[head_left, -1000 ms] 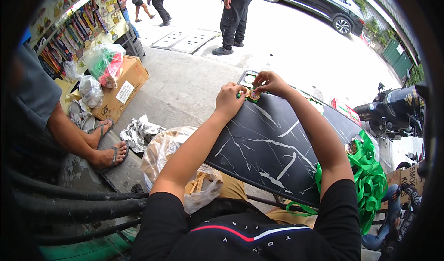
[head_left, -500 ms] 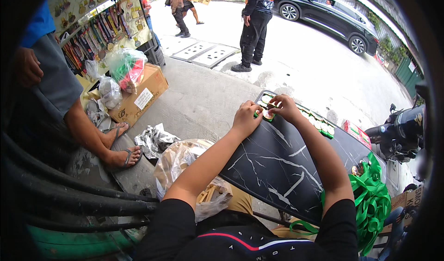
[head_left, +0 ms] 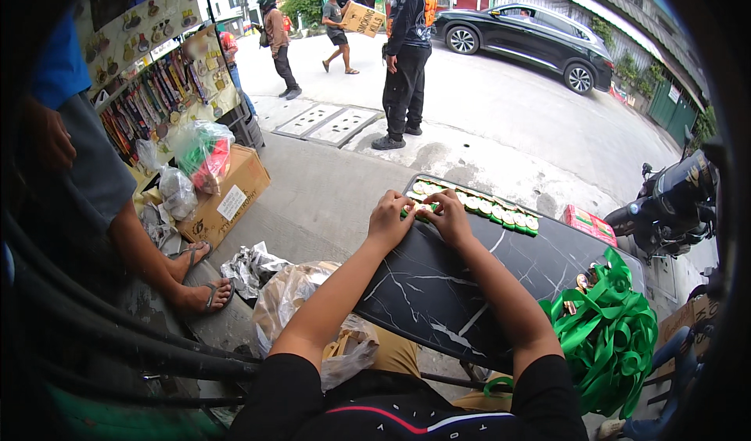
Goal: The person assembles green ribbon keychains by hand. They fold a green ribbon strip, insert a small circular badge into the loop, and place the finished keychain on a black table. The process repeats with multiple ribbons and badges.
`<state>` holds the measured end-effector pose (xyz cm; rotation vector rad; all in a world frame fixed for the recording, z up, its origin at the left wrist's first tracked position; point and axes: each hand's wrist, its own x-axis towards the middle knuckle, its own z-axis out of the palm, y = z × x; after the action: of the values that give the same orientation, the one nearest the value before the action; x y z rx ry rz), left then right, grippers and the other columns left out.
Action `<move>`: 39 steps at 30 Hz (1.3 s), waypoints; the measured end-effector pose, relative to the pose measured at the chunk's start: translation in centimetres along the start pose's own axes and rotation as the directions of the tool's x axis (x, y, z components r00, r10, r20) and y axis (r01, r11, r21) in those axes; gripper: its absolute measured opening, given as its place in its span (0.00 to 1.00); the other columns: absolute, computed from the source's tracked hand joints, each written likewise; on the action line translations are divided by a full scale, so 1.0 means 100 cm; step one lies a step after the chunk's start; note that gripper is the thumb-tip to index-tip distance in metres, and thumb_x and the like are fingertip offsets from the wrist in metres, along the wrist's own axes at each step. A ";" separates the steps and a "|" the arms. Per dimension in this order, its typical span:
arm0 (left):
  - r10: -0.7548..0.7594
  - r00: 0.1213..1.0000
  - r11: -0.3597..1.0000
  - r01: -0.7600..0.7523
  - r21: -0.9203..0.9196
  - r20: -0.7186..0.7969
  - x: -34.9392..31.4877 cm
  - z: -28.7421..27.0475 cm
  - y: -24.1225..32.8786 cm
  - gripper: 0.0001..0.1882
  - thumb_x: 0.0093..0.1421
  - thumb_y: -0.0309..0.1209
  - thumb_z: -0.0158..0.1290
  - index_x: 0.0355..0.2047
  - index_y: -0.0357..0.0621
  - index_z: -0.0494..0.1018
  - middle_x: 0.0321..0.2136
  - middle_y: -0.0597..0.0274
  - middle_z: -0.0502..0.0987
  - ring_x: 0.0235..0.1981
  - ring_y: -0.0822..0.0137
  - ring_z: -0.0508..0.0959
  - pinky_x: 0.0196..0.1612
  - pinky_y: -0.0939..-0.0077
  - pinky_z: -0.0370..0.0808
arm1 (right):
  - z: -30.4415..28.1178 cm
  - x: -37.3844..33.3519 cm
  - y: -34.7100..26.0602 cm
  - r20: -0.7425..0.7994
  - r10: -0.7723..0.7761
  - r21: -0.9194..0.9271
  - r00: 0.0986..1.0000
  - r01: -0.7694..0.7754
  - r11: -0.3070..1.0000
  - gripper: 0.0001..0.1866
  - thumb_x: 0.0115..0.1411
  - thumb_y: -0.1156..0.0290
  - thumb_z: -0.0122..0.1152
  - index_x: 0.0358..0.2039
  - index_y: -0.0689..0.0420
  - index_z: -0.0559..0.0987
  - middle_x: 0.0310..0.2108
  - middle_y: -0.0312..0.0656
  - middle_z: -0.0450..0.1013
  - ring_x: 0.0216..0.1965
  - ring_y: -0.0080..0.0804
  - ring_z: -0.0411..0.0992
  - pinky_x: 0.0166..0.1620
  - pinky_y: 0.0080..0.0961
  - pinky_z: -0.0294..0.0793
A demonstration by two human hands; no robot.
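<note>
Together, two bare forearms reach forward over the rectangular black counter with white marble-like veins (head_left: 438,285), drawing closer to each other toward its far left corner. The left hand (head_left: 389,220) bends inward at the wrist, its knuckles up, its thumb and fingers narrowed at the left end of a small round gold-and-white medal with green ribbon (head_left: 422,211). The right hand (head_left: 451,216) arches down from the other side, fingers curled and tips close to the same medal; whether either hand grips it firmly, I cannot tell. That medal lies between the fingertips, just inside the far left corner. Beside it, a row of similar round medals edged with green ribbon (head_left: 508,219) follows the far edge. A red-and-white box (head_left: 591,224) sits farther right along that edge, and a heap of loose, shiny green ribbons (head_left: 610,328) spills over the right end.
</note>
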<state>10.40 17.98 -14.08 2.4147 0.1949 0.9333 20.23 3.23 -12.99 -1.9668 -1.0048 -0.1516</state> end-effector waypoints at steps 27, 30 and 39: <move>0.224 0.942 0.901 -0.298 -0.316 -0.250 0.035 0.053 0.112 0.05 0.50 0.27 0.54 0.29 0.45 0.78 0.28 0.61 0.76 0.35 0.61 0.75 0.48 0.66 0.65 | 0.039 0.004 0.059 -0.098 0.013 0.930 0.995 0.087 0.356 0.08 0.65 0.72 0.45 0.41 0.60 0.71 0.37 0.35 0.69 0.37 0.20 0.69 0.39 0.18 0.71; 0.223 0.943 0.907 -0.293 -0.303 -0.246 0.033 0.052 0.105 0.08 0.50 0.28 0.54 0.32 0.44 0.78 0.33 0.59 0.75 0.39 0.59 0.73 0.50 0.64 0.64 | 0.032 0.004 0.046 -0.087 0.090 0.785 0.992 0.013 0.619 0.08 0.64 0.70 0.50 0.37 0.62 0.74 0.31 0.35 0.72 0.33 0.18 0.70 0.35 0.19 0.71; 0.192 0.907 0.948 -0.270 -0.168 -0.374 0.035 0.053 0.101 0.22 0.49 0.33 0.58 0.46 0.45 0.70 0.39 0.53 0.68 0.45 0.54 0.67 0.53 0.58 0.62 | 0.012 0.008 0.033 -0.069 0.298 0.662 0.952 -0.179 0.728 0.21 0.69 0.58 0.49 0.24 0.60 0.73 0.15 0.31 0.62 0.19 0.18 0.59 0.22 0.23 0.59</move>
<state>15.94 8.26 -9.94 2.0835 -0.0676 1.4214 22.76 3.75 -15.55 -1.3816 -0.5638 0.1613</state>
